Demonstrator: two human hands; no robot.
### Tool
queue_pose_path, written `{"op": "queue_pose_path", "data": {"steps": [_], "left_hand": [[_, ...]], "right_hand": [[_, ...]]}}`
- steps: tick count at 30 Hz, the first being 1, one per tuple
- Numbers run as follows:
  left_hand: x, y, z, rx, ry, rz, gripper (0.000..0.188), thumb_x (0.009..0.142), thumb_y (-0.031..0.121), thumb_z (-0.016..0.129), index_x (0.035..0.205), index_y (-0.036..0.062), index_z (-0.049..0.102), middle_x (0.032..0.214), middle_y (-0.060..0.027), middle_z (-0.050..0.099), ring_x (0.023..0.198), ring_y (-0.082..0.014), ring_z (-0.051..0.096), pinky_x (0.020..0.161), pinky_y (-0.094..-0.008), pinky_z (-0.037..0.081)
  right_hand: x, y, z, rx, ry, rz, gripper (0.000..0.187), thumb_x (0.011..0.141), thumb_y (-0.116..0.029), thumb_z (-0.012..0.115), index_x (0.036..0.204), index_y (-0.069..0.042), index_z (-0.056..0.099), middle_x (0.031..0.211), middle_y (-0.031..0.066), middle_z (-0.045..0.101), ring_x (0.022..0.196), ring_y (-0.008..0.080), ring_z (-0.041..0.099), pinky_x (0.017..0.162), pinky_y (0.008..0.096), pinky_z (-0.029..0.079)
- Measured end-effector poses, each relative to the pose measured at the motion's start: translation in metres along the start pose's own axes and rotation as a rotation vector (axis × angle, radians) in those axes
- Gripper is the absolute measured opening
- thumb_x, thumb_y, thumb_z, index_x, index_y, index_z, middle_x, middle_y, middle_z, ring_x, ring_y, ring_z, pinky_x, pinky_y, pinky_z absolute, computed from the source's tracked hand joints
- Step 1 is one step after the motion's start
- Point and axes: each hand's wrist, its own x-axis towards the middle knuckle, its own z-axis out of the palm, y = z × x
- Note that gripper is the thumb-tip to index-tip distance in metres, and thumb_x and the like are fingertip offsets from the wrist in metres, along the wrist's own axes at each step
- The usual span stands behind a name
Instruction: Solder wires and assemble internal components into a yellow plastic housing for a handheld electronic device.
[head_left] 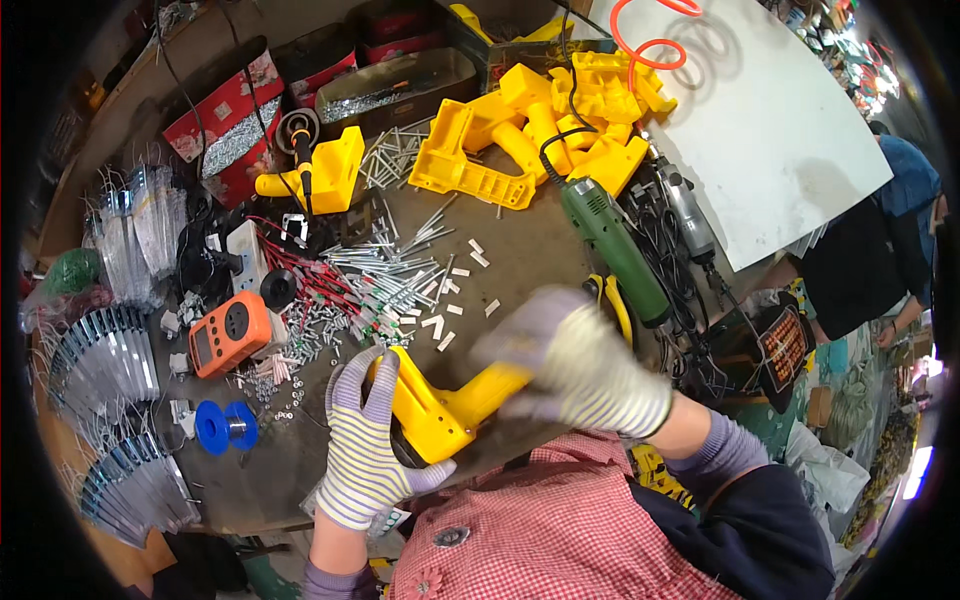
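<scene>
My left hand (365, 455), in a striped glove, is closed around the wide end of a yellow plastic tool housing (432, 408) with a handle. The housing lies tilted just above the bench's front edge, close to my apron. Over the end of its handle is my right hand (595, 370), also gloved. Motion smears the right fingers, so whether they grip the handle does not show. Beyond the hands lie small white strips (445, 322) and a pile of loose screws (325, 325).
Yellow housing parts (545, 130) are heaped at the back. A green power tool (612, 245) lies right of centre near a white board (765, 130). At left are an orange meter (232, 335), a blue spool (212, 428) and fanned metal strips (105, 365). Another person (870, 250) is at far right.
</scene>
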Motion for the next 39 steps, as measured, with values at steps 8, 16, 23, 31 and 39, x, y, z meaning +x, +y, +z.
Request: {"op": "queue_pose_path", "data": {"steps": [8,16,23,31,39], "left_hand": [[0.004,0.003,0.0,-0.051,0.042,0.013,0.12,0.05,0.044,0.089,0.15,0.0043,0.035,0.139,-0.0256,0.04,0.124,-0.0464,0.043,0.106,-0.0558,0.037],[0.005,0.002,0.0,-0.08,0.024,-0.023,0.115,0.051,0.044,0.088,0.148,0.0063,0.041,0.142,-0.0255,0.041,0.127,-0.0449,0.043,0.11,-0.0543,0.034],[0.006,0.004,-0.001,-0.104,0.009,-0.075,0.116,0.048,0.045,0.089,0.149,0.009,0.044,0.141,-0.0239,0.042,0.129,-0.0438,0.043,0.113,-0.0526,0.032],[0.003,0.001,0.0,-0.12,0.005,-0.08,0.118,0.049,0.047,0.089,0.15,0.0098,0.042,0.141,-0.0236,0.042,0.128,-0.0436,0.043,0.113,-0.0528,0.032],[0.005,0.003,-0.003,-0.117,0.01,-0.067,0.115,0.05,0.045,0.088,0.15,0.01,0.043,0.142,-0.0226,0.041,0.128,-0.0434,0.043,0.112,-0.0542,0.032]], "right_hand": [[-0.051,0.066,-0.028,-0.405,0.283,0.651,0.065,0.077,-0.016,0.075,0.139,-0.007,0.055,0.103,0.0232,0.061,0.096,0.04,0.059,0.088,0.0476,0.048],[-0.003,0.016,-0.027,1.57,0.702,0.409,0.069,0.097,-0.044,0.062,0.15,-0.005,0.037,0.119,0.0105,0.059,0.105,0.02,0.058,0.106,0.0448,0.045],[0.014,0.041,0.018,2.131,0.761,0.341,0.051,0.095,-0.056,0.056,0.112,-0.008,0.063,0.071,-0.0024,0.044,0.068,0.0156,0.043,0.094,0.0407,0.04],[0.014,0.036,0.032,2.121,0.77,0.385,0.054,0.094,-0.06,0.054,0.11,-0.009,0.063,0.069,-0.0021,0.042,0.065,0.0165,0.043,0.097,0.042,0.04],[0.017,0.035,0.031,2.067,0.806,0.416,0.053,0.093,-0.059,0.057,0.104,-0.008,0.062,0.067,-0.0018,0.043,0.063,0.0168,0.043,0.097,0.0419,0.04]]}}
